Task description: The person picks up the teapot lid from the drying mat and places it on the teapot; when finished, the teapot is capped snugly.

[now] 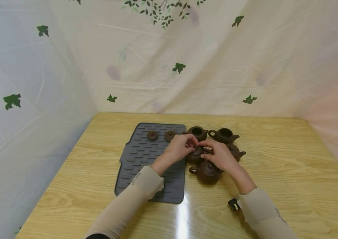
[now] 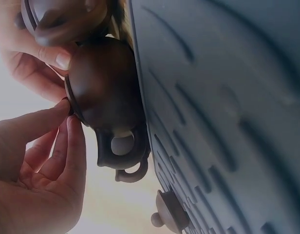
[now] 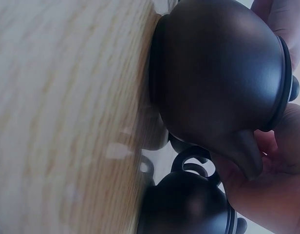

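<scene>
A dark brown teapot (image 1: 194, 158) stands between both hands at the right edge of the grey mat (image 1: 154, 166). My left hand (image 1: 179, 147) pinches the knob of its lid (image 2: 74, 100), which sits on the pot. From the other side my right hand (image 1: 221, 156) holds the same teapot, its thumb (image 2: 62, 59) against the body near the lid. A lidded teapot (image 1: 209, 174) stands in front of them; it fills much of the right wrist view. Another lidded teapot (image 1: 235, 152) is partly hidden behind my right hand.
Two lidless teapots, one (image 1: 197, 132) at back left and one (image 1: 225, 134) at back right, stand behind the hands. A loose lid (image 1: 152, 135) and a second lid (image 1: 169, 134) lie on the mat's far part. A small black object (image 1: 234, 204) lies by the right sleeve.
</scene>
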Motion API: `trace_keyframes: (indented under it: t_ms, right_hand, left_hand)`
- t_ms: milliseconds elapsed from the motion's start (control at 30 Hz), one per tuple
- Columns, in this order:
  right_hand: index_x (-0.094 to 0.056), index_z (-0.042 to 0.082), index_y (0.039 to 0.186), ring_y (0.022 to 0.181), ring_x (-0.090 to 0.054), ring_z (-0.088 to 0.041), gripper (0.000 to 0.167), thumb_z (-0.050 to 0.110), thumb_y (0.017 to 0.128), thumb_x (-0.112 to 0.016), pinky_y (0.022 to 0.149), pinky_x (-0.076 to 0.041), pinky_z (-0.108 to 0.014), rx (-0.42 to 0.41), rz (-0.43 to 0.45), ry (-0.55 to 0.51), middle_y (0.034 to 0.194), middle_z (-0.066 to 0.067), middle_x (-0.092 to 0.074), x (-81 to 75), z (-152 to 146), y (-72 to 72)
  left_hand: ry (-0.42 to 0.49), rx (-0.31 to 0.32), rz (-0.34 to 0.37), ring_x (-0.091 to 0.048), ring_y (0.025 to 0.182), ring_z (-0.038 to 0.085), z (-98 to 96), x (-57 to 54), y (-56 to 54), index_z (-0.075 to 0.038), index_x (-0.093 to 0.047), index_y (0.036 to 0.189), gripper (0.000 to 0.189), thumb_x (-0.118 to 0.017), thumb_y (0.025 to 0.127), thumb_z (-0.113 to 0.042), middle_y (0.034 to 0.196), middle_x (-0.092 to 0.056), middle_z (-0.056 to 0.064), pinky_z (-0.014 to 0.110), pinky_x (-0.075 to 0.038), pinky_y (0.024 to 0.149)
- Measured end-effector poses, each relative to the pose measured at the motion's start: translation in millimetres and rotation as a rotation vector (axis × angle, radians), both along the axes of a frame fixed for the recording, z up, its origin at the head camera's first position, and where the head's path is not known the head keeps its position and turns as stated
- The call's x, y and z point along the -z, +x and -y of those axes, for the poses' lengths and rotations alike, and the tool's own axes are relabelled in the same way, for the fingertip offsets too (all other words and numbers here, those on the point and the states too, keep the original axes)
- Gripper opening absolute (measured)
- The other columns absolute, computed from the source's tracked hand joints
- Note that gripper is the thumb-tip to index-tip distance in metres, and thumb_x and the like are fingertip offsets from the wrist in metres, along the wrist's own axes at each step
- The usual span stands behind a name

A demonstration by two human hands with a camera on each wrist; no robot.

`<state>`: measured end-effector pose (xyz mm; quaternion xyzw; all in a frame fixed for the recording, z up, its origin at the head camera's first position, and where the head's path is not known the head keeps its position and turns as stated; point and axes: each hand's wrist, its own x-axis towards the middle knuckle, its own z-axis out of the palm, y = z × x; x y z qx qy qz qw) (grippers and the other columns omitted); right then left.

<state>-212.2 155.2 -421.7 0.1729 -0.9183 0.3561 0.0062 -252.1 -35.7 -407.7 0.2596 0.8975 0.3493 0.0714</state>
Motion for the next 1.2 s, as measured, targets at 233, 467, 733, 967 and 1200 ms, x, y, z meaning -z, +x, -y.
trace_keyframes:
  t_ms: [233,467,733,967,1200]
  right_hand:
    - [-0.064,0.003,0.13,0.12,-0.062,-0.04,0.04,0.007,0.091,-0.071,0.094,-0.055,-0.051,0.0,0.0,0.021,0.132,-0.02,-0.063,-0.2,-1.3,-2.1]
    - [-0.065,0.003,0.129,0.119,-0.062,-0.04,0.039,0.007,0.09,-0.072,0.093,-0.055,-0.052,-0.001,-0.002,0.039,0.13,-0.02,-0.065,-1.9,-1.9,-1.5]
    - [-0.066,0.001,0.126,0.114,-0.066,-0.037,0.036,0.006,0.091,-0.071,0.091,-0.057,-0.049,0.01,-0.01,0.006,0.126,-0.019,-0.067,-5.5,-4.9,0.7]
    - [-0.066,-0.001,0.126,0.114,-0.066,-0.039,0.033,0.004,0.093,-0.067,0.093,-0.057,-0.047,0.016,0.022,-0.058,0.124,-0.021,-0.068,-14.3,-13.2,-0.9]
    - [-0.066,-0.001,0.126,0.11,-0.068,-0.036,0.032,0.008,0.095,-0.066,0.09,-0.057,-0.046,0.052,0.004,-0.046,0.123,-0.021,-0.069,-25.5,-25.0,-3.5]
  left_hand:
    - [0.013,0.011,-0.004,-0.069,0.094,0.015,1.4,1.7,-1.1,-0.014,-0.07,0.106,0.014,-0.068,0.094,-0.006,0.104,-0.073,0.004,0.024,-0.056,0.078]
    - [0.037,0.01,0.008,-0.07,0.096,0.017,5.2,-1.2,0.1,-0.014,-0.07,0.106,0.013,-0.066,0.096,-0.007,0.105,-0.073,0.004,0.028,-0.057,0.082]
    - [0.055,-0.019,0.001,-0.069,0.098,0.018,15.3,-9.0,-2.3,-0.014,-0.071,0.105,0.012,-0.064,0.098,-0.009,0.105,-0.072,0.003,0.028,-0.057,0.08]
    - [0.08,-0.028,-0.041,-0.07,0.099,0.02,25.2,-14.7,-8.4,-0.009,-0.072,0.107,0.013,-0.063,0.098,-0.008,0.107,-0.073,0.005,0.032,-0.057,0.082]
    - [0.104,-0.053,-0.053,-0.069,0.097,0.019,34.3,-18.3,-12.9,-0.008,-0.071,0.109,0.014,-0.064,0.097,-0.009,0.107,-0.072,0.005,0.034,-0.057,0.085]
